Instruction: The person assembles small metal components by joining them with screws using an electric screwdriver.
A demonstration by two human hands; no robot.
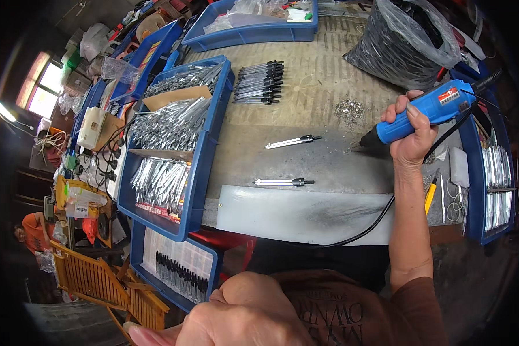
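L hand (242,311), can't tell grip; R hand (414,135), gripping blue driver (435,106), nearer upper silver pc (288,142), lying crosswise to driver's L.

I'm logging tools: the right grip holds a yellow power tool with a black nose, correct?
No: in the head view, the power tool is blue, not yellow. The right grip does hold it, and the nose is black.

In our right fingers (391,111) we have a blue, black-nosed power tool (429,109); left of them, silver-and-black compasses (287,143).
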